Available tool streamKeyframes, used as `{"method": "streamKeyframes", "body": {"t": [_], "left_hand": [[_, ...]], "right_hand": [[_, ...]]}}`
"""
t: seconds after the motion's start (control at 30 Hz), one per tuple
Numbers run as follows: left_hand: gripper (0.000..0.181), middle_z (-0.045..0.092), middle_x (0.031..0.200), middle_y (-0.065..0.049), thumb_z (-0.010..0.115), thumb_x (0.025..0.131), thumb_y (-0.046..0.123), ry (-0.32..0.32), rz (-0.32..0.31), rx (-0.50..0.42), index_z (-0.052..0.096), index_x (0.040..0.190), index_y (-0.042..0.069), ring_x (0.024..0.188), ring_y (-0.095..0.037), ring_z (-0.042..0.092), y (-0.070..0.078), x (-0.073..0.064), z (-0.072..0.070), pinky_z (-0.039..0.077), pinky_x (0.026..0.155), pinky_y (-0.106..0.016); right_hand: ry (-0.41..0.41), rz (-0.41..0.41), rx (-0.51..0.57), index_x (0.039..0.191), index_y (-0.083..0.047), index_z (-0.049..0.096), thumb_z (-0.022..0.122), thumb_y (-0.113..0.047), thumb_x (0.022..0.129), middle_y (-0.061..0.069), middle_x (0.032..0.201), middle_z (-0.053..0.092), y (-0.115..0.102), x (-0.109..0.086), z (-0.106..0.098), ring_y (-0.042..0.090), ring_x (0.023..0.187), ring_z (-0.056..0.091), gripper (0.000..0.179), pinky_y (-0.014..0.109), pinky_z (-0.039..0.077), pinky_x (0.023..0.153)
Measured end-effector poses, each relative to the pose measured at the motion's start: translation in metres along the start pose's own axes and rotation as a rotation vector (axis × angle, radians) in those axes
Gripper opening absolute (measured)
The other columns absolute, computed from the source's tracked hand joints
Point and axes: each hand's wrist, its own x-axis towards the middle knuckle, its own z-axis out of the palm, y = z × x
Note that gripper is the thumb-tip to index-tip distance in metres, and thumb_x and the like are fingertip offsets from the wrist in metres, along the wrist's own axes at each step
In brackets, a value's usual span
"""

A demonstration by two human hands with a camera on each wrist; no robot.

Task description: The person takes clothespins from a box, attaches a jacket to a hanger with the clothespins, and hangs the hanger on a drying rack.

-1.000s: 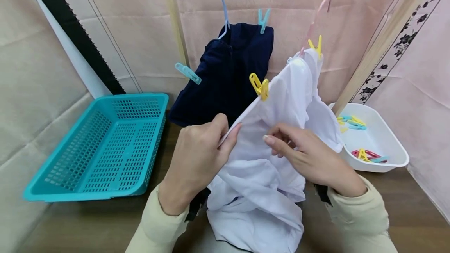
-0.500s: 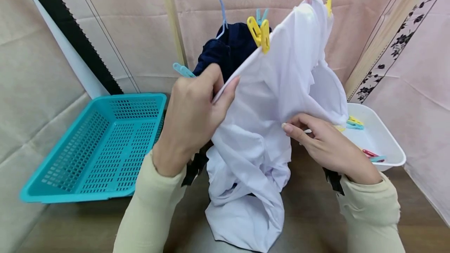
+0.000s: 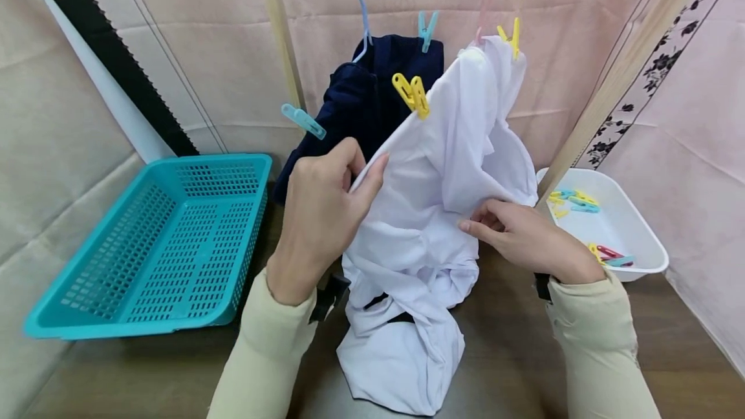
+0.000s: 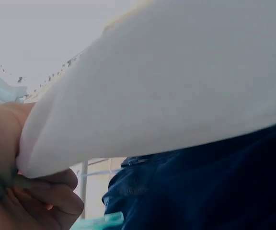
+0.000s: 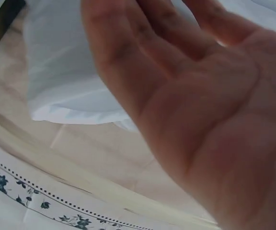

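A white garment (image 3: 431, 180) hangs from a pink hanger (image 3: 483, 8), whose thin stem rises towards the rail. Yellow clothespins grip the cloth, one clothespin (image 3: 413, 96) at its left shoulder and another clothespin (image 3: 511, 37) at the right. My left hand (image 3: 323, 212) pinches the garment's upper left edge between thumb and fingers; the left wrist view shows this edge of white cloth (image 4: 128, 96) close up. Lower on the right side, my right hand (image 3: 512, 235) pinches the garment with curled fingers, partly hidden behind the cloth. The garment's lower part drapes down to the table.
Behind hangs a navy garment (image 3: 361, 102) on a blue hanger (image 3: 361, 5), with light blue clothespins. A turquoise basket (image 3: 35, 322) stands left. At right, a white tub (image 3: 634, 225) holds several clothespins beside a wooden post (image 3: 617, 83) of the rack.
The white garment and its hanger rose towards the rail, then dropped back partway, ending higher and further left than at first. Both hands moved with it; the right hand shifted to the garment's right edge.
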Motion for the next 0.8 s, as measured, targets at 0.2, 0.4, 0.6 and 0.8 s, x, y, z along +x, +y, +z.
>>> {"method": "streamKeyframes", "body": {"t": [0.2,0.4,0.6,0.8], "left_hand": [[0.03,0.039,0.052,0.0,0.071,0.097,0.027,0.021,-0.062,0.038,0.06,0.078,0.006,0.046,-0.011,0.036,-0.004,-0.012,-0.005,0.028,0.044,-0.029],[0.022,0.047,0.061,-0.002,0.07,0.098,0.027,-0.003,-0.073,0.015,0.066,0.09,0.006,0.054,-0.013,0.04,-0.011,-0.018,-0.011,0.032,0.049,-0.029],[0.019,0.051,0.065,-0.004,0.07,0.098,0.023,-0.045,-0.07,0.004,0.067,0.093,0.006,0.057,-0.014,0.044,-0.017,-0.019,-0.012,0.035,0.051,-0.029],[0.019,0.052,0.065,-0.005,0.072,0.096,0.022,-0.061,-0.047,0.015,0.068,0.092,0.005,0.058,-0.015,0.045,-0.019,-0.015,-0.012,0.037,0.052,-0.028]], "right_hand": [[-0.077,-0.103,-0.054,0.104,-0.01,0.066,0.068,-0.039,0.097,0.001,0.093,0.065,0.005,0.005,0.012,0.015,0.085,0.059,0.03,0.033,0.048,0.078],[-0.127,-0.201,-0.047,0.138,0.0,0.051,0.084,-0.041,0.082,0.028,0.143,0.046,0.009,0.005,0.041,0.044,0.133,0.049,0.077,0.058,0.041,0.109],[-0.299,-0.126,-0.073,0.16,-0.003,0.012,0.098,-0.05,0.051,0.037,0.163,-0.007,-0.003,0.001,0.087,0.065,0.148,-0.006,0.148,0.074,0.024,0.115],[-0.283,0.01,-0.179,0.162,-0.003,0.007,0.102,-0.049,0.044,0.031,0.165,-0.021,-0.021,0.017,0.121,0.06,0.149,-0.018,0.158,0.081,0.037,0.1]]}}
